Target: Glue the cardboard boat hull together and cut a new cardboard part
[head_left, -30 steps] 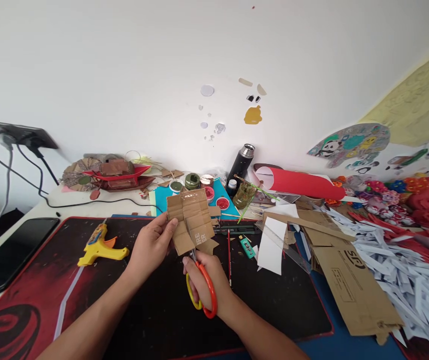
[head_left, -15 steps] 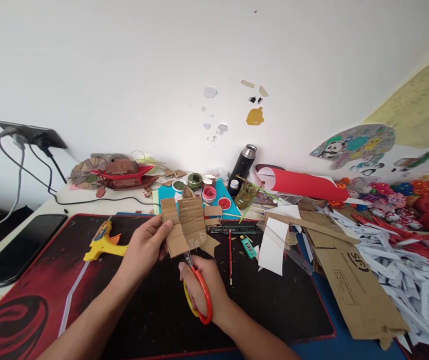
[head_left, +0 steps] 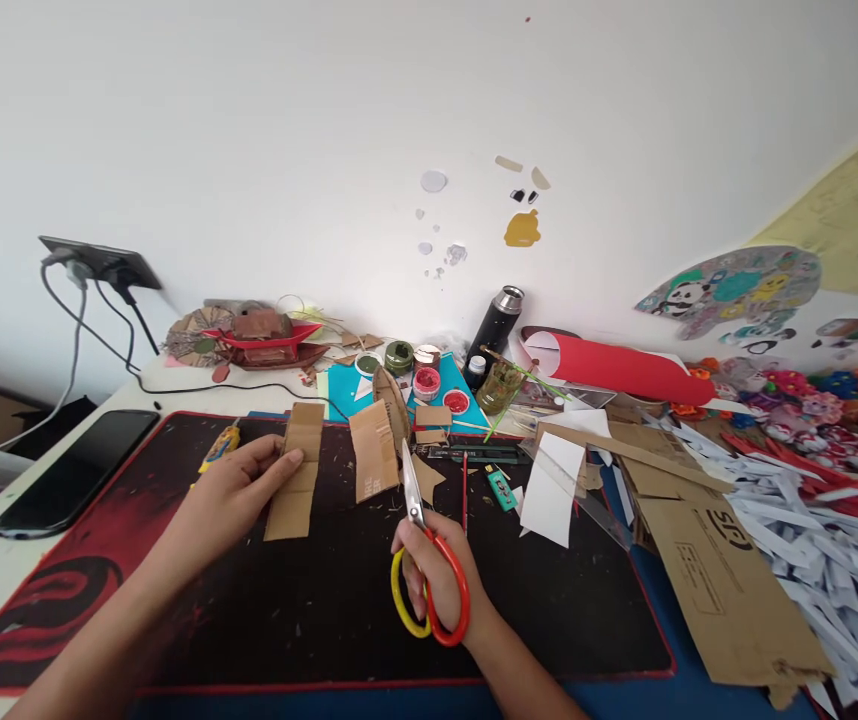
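Between thumb and fingers, my left hand (head_left: 238,490) pinches a narrow strip of brown cardboard (head_left: 298,490) above the dark mat. My right hand (head_left: 440,565) grips a pair of scissors (head_left: 415,490) with one red and one yellow handle loop; the blades look closed and point away from me. Just left of the blade tips is a second cardboard piece (head_left: 375,455), ridged and printed with letters. A pointed oval cardboard piece (head_left: 391,398) stands behind it. The yellow glue gun (head_left: 220,448) is partly hidden behind my left hand.
A black phone (head_left: 76,470) lies at the left. Open paint pots (head_left: 426,382), a black flask (head_left: 496,325) and a glass jar (head_left: 500,388) stand at the back. A red pencil (head_left: 465,490), white paper (head_left: 553,485), large cardboard (head_left: 721,580) and a heap of paper strips (head_left: 834,570) lie rightward.
The cardboard has come apart into two pieces. My left hand has moved left with the strip, while the scissors have shifted right, clear of the cardboard. The view has turned slightly left.
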Demonstrator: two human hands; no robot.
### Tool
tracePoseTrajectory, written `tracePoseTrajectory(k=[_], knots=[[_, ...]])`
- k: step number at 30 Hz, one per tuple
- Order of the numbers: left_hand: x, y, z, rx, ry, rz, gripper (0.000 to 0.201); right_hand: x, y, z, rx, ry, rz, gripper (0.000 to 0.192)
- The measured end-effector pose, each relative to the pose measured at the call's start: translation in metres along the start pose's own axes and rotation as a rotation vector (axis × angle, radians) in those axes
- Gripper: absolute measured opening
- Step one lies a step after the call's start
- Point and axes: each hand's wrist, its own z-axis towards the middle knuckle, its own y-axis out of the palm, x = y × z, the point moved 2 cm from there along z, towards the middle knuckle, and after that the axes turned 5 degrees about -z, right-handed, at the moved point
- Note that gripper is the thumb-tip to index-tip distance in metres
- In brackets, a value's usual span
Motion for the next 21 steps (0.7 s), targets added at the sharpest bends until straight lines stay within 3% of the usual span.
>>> tracePoseTrajectory(k=[4, 8, 12, 14, 17, 19, 21], knots=[[0.006, 0.014, 0.019, -0.161, 0.094, 0.241, 0.052, 0.010, 0.008, -0.010, -0.085, -0.015, 0.042, 0.062], [0.030, 0.043, 0.059, -0.299, 0.195, 0.267, 0.050, 0.024, 0.010, -0.024, -0.146, -0.052, 0.044, 0.059], [0.060, 0.089, 0.089, -0.482, 0.216, 0.244, 0.047, 0.032, 0.006, -0.035, -0.126, -0.063, 0.030, 0.059], [0.075, 0.116, 0.089, -0.575, 0.298, 0.205, 0.045, 0.032, 0.005, -0.037, -0.123, -0.068, 0.016, 0.060], [0.087, 0.150, 0.078, -0.771, 0.316, 0.093, 0.048, 0.032, 0.007, -0.039, -0.133, -0.069, -0.052, 0.058], [0.087, 0.157, 0.073, -0.798, 0.344, 0.003, 0.050, 0.033, 0.007, -0.040, -0.138, -0.070, -0.104, 0.055], [0.082, 0.146, 0.075, -0.667, 0.445, 0.080, 0.043, 0.035, 0.008, -0.040, -0.129, -0.072, -0.131, 0.054]])
